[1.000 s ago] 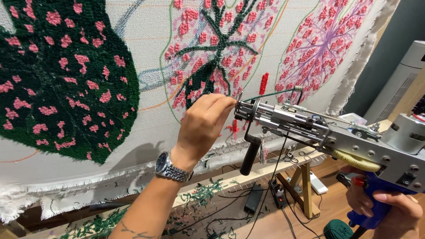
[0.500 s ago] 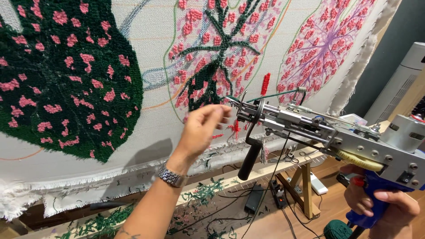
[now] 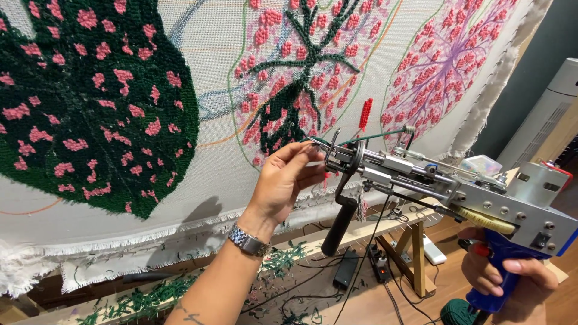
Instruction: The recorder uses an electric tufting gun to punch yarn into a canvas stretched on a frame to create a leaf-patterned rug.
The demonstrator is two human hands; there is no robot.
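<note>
**Threading the needle end of a tufting gun**

Left hand (image 3: 283,180) is raised to the front tip of the tufting gun (image 3: 445,192), its fingertips pinched on what looks like a thin wire threader or the yarn end right at the needle (image 3: 328,147); the exact thing between the fingers is too small to tell. Right hand (image 3: 512,280) is wrapped firmly around the blue grip low at the right, carrying the tool's weight. A wristwatch (image 3: 248,241) sits on the left wrist.

The gun is held level in the air in front of the stretched cloth (image 3: 205,78), its needle pointing left and apart from the fabric. Green yarn (image 3: 376,135) runs along the top of the metal body toward the tip. A black front handle (image 3: 338,225) hangs free beneath, with no hand on it.

To do this well, the right hand should hold the gun dead steady with the finger off the trigger, so the left can work by small pinching moves alone. Keeping the yarn slack along the top seems wise, since tension would pull the end back out. The needle tip is sharp, so fingertips belong beside it, not ahead of it.

Behind, the cloth carries a dark green leaf with pink spots (image 3: 90,102) and paler pink flowers. Yarn scraps and cables lie on the floor (image 3: 373,301) below.
</note>
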